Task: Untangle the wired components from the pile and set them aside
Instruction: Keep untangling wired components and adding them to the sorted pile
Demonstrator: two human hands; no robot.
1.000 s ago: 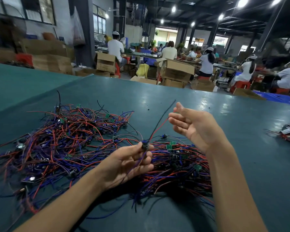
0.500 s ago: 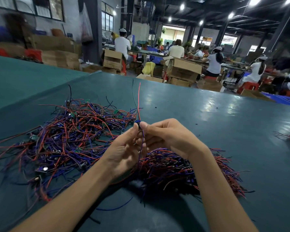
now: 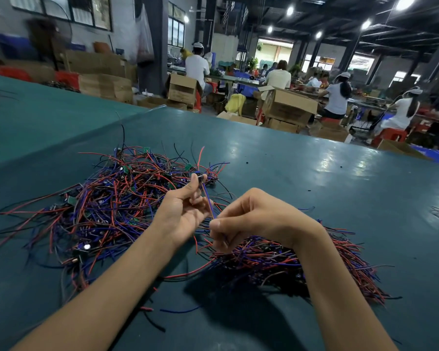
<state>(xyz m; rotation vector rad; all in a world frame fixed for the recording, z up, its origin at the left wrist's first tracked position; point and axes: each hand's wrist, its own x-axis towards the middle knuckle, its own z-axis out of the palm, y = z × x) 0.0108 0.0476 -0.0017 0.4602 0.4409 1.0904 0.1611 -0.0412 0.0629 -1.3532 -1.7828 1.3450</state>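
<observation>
Left hand (image 3: 185, 211) pinches the component (image 3: 200, 177), right hand (image 3: 241, 221) grips its wires (image 3: 209, 206) — a hard tug could snag the pile (image 3: 107, 198).

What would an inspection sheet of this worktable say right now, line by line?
Surface: dark green table, a few tiny dark specks on it.
Job's things: tangled pile of red, blue and black wired parts on the left; tidier bundle on the right, under the right wrist.
Clutter: stray wire bits near the table's front edge.
Hands: left hand pinches a small part at its fingertips; right hand pinches that part's wires lower down.
Cables: blue wire runs between both hands.
Surroundings: cardboard boxes, seated workers at benches, ceiling lamps.
</observation>
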